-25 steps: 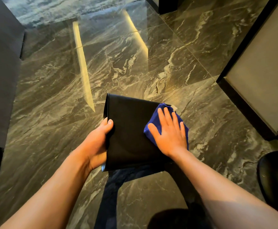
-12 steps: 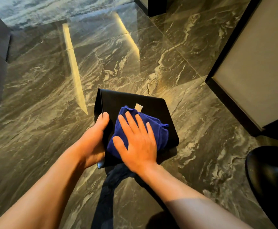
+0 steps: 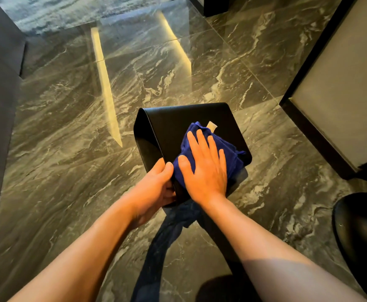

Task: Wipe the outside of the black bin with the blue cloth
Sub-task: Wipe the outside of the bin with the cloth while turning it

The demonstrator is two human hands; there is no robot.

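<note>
Head view, single frame. Item one: black bin (image 3: 174, 118) — rectangular with rounded corners, lying tipped over on the floor, one broad matte side facing up toward the camera, sited just right of frame centre. Item two: blue cloth (image 3: 202, 138) — bunched, spread on the bin's upward face toward its 5 o'clock corner, a small pale tag (image 3: 212, 124) showing at the cloth's 12 o'clock edge. Item three: right hand (image 3: 204, 168) — laid flat on the cloth, palm down, fingers (image 3: 200, 138) straight and slightly fanned toward 12 o'clock, pressing the cloth against the bin rather than gripping it. Item four: left hand (image 3: 156, 186) — curled round the bin's near edge at the bin's 7 o'clock corner, thumb on top and touching the cloth's left border, the remaining fingers wrapped under the edge and mostly hidden. Both forearms are bare and enter from the 6 o'clock side of the frame. Item five: floor (image 3: 69, 149) — polished dark marble tile with pale veining, two bright light streaks reflected at 11 and 12 o'clock of the bin. Item six: pale panel with dark frame (image 3: 339, 88) — standing at 2 o'clock, well apart from the bin. Item seven: black rounded object (image 3: 361, 232), at 4 o'clock by the frame edge, cut off, kind not determinable.
</note>
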